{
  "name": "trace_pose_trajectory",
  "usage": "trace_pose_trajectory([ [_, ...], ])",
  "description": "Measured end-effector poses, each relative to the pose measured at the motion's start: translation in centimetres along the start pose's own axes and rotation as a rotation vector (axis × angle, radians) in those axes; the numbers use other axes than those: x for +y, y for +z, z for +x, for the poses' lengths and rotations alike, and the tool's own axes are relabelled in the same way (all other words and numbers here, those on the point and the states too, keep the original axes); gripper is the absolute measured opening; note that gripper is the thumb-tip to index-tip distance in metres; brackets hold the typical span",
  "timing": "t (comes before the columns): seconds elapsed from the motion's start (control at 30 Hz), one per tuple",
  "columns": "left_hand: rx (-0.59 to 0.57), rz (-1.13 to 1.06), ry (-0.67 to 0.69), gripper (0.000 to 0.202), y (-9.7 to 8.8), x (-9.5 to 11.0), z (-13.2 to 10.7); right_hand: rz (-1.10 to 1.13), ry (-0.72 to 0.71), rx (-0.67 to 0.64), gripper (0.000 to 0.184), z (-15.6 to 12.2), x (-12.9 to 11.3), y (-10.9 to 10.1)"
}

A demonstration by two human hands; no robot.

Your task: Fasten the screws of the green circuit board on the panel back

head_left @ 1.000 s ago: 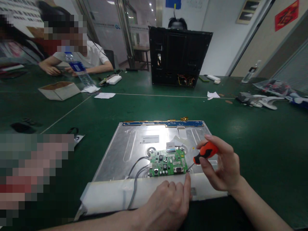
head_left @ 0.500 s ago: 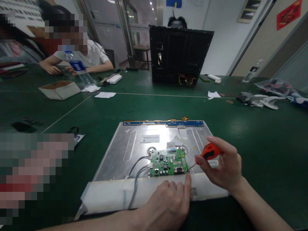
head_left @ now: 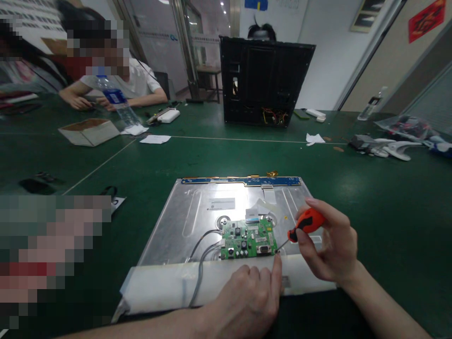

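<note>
A green circuit board (head_left: 249, 239) lies on the silver metal back of a display panel (head_left: 165, 235), wires running off its left side. My right hand (head_left: 337, 240) is closed around the red and black handle of a screwdriver (head_left: 310, 220). Its shaft slants down left, the tip at the board's lower right corner. Beside that tip rests the outstretched index finger of my left hand (head_left: 250, 294); the other fingers are bent, and nothing shows in them. Under this hand, a whitish film (head_left: 158, 287) covers the panel's near edge. Any screw under the tip is too small to make out.
A black housing (head_left: 266, 82) stands upright across the green table, a person partly hidden behind it. Two people sit at the left, near a water bottle (head_left: 118, 101) and an open box (head_left: 90, 132). Bagged parts and a grey-white item (head_left: 381, 147) lie right.
My right thumb has shifted back along the screwdriver handle, and the handle looks slightly turned. The tip stays at the board's corner, with my left index finger still beside it.
</note>
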State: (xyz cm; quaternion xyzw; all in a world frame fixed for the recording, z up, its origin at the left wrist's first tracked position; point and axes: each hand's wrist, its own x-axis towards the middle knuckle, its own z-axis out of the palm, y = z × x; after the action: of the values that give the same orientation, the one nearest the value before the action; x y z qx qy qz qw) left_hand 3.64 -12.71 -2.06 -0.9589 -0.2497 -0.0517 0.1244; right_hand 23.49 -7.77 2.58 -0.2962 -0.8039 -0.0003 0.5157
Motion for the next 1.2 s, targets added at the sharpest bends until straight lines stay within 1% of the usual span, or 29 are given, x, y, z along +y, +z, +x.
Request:
trace_pose_trajectory([
  [0.07,-0.002,0.000,-0.002,0.051,0.11,0.04,-0.07,-0.032,-0.011,0.017,0.071,0.00,0.05,0.12],
  [0.2,-0.018,-0.029,0.009,0.058,0.19,0.07,-0.13,-0.141,-0.047,0.053,0.070,0.37,0.09,0.26],
  [0.27,-0.024,-0.032,0.010,0.057,0.11,0.02,-0.09,-0.163,-0.055,0.059,0.069,0.55,0.13,0.28],
  [0.43,-0.021,-0.030,-0.002,0.050,-0.07,-0.07,0.04,-0.125,-0.056,0.049,0.071,0.64,0.20,0.34],
  [0.83,-0.031,-0.011,-0.004,0.048,-0.20,0.02,0.11,-0.005,0.015,0.000,0.065,0.09,0.11,-0.09],
  [0.97,-0.030,-0.007,-0.004,0.050,-0.11,0.07,0.09,-0.043,0.026,0.024,0.067,-0.08,0.18,-0.05],
  [1.1,-0.034,-0.016,0.007,0.053,0.03,0.03,0.11,-0.133,-0.030,0.070,0.070,0.04,0.15,0.10],
  [1.2,-0.055,-0.028,0.010,0.058,-0.04,-0.01,0.08,-0.176,-0.053,0.082,0.068,0.19,0.17,0.17],
])
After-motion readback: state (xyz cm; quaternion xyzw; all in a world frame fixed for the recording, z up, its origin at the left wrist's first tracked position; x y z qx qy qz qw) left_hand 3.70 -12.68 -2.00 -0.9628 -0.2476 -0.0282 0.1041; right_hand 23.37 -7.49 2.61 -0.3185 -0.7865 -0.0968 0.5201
